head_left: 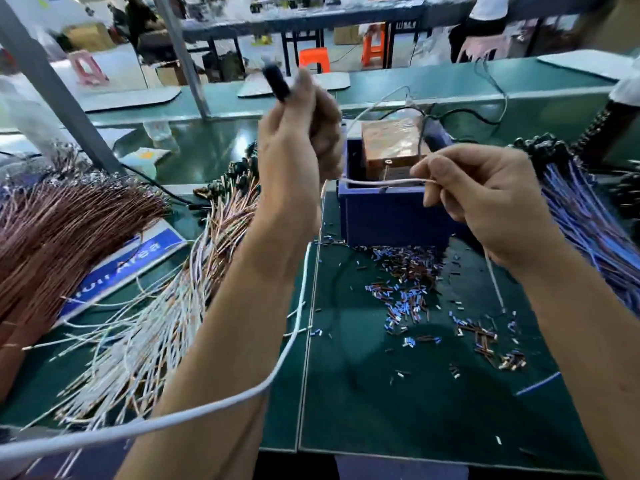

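Wire (381, 181), thin and pale, is held taut between both hands, just above the near rim of the blue box (391, 216). Left hand (298, 133) is raised, fingers curled round a black plug (277, 83), which is blurred; the wire is seen leaving below the palm. Right hand (485, 202) is closed in a pinch on the wire, thumb against forefinger, and a loose tail hangs below the wrist. The stretch is judged to be kept so that a straight section can be offered to the copper-coloured block (391, 143) seated in the box. Whether the wire touches the rim cannot be told.

Cut sleeve scraps (408, 296), blue, brown and black, are scattered on the green mat (381, 410) in front of the box, presumably dropped from the work. Bundles are laid fanned within reach: white leads (149, 334) and brown leads (59, 230) to the left, blue leads (588, 230) to the right. A blue label (128, 265) is partly covered by the left bundles. A thick white cable (207, 414) passes across the left forearm.

Room: open air is left above the box between the hands. Sideways travel is hemmed in by bundles on both sides. Box walls and the block's edge are judged the likely snag points if the wire is lowered. The mat's near edge lies under the forearms, and a conveyor belt (207, 143) runs beyond the box.
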`<control>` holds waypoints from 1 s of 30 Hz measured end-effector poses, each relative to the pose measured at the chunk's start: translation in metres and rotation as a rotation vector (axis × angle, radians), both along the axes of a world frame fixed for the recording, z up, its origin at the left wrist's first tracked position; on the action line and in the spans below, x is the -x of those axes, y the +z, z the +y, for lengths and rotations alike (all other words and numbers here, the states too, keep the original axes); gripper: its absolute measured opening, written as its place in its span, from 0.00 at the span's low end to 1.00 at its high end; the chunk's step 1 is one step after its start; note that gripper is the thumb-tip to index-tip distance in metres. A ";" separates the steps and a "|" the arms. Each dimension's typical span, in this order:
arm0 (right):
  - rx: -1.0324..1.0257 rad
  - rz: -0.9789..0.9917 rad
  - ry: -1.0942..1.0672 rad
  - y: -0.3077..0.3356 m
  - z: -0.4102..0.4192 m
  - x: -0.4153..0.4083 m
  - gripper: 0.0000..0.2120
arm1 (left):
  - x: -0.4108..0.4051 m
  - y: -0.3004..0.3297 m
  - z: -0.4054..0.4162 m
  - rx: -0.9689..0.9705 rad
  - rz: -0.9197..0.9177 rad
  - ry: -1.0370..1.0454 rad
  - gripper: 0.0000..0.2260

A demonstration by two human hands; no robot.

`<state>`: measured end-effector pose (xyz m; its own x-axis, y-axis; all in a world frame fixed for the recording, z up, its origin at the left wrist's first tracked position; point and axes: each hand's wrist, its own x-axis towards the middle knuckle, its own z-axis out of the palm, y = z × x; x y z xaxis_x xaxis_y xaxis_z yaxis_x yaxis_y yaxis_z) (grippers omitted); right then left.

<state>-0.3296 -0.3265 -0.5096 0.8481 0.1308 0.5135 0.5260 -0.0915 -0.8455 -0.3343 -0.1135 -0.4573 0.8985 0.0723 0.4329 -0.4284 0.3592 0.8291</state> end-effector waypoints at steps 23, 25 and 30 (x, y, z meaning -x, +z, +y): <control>0.406 -0.049 -0.241 -0.057 -0.016 0.009 0.05 | -0.004 -0.124 -0.028 -0.831 -0.078 0.076 0.06; 0.408 -0.013 -0.205 -0.058 -0.019 0.010 0.04 | -0.002 -0.124 -0.029 -0.835 -0.061 0.075 0.06; 0.393 0.024 -0.190 -0.060 -0.021 0.009 0.04 | -0.005 -0.123 -0.030 -0.826 -0.020 0.020 0.06</control>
<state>-0.3390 -0.3477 -0.5696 0.8871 0.1523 0.4357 0.4492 -0.5020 -0.7391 -0.3292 -0.1432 -0.5802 0.8921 -0.2607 0.3690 -0.4454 -0.3708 0.8149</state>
